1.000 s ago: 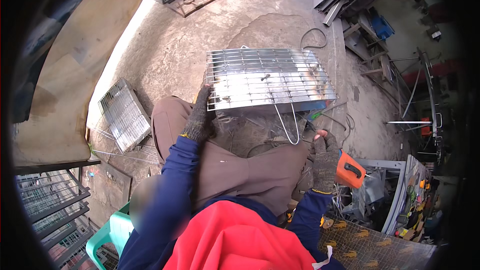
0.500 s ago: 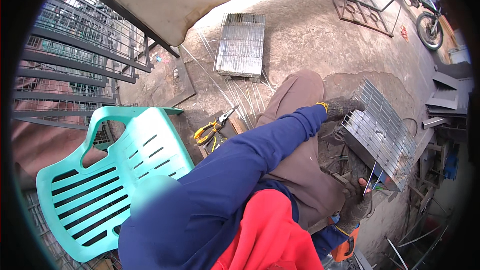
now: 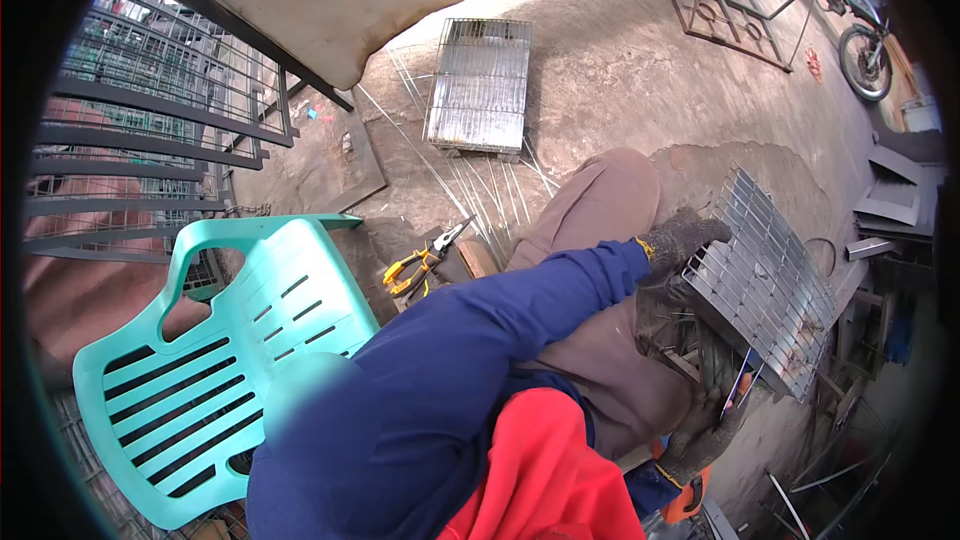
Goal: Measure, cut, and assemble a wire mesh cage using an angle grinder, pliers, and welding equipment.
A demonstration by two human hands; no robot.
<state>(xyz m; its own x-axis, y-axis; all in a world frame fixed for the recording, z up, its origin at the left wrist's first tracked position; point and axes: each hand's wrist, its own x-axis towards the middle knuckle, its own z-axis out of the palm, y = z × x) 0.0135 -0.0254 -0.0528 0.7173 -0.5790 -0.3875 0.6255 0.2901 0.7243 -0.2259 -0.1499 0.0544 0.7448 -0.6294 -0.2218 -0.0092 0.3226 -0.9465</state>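
My left hand (image 3: pixel 682 242), in a dark knitted glove with a yellow cuff, is closed on the upper left edge of a wire-mesh panel (image 3: pixel 768 275). The panel is a silvery grid over a sheet-metal tray, tilted on my right side. Below its lower edge, my right hand (image 3: pixel 703 437), gloved alike with bare fingertips showing, is closed around a thin metal rod (image 3: pixel 737 383). The rod's upper end reaches the panel's lower edge. Pliers with yellow and black handles (image 3: pixel 425 258) lie on the ground left of my knee.
A green plastic chair (image 3: pixel 235 360) stands on my left. Another mesh-covered metal tray (image 3: pixel 480 90) lies ahead, with loose wires (image 3: pixel 490 190) beside it. Mesh racks (image 3: pixel 150 120) fill the far left. Metal frames (image 3: pixel 725 15) and a motorcycle (image 3: pixel 862 55) stand at the far right.
The mesh panel has shifted slightly down and to the right with my left hand. My right hand and the rod have tilted a little; the rod sits slightly lower.
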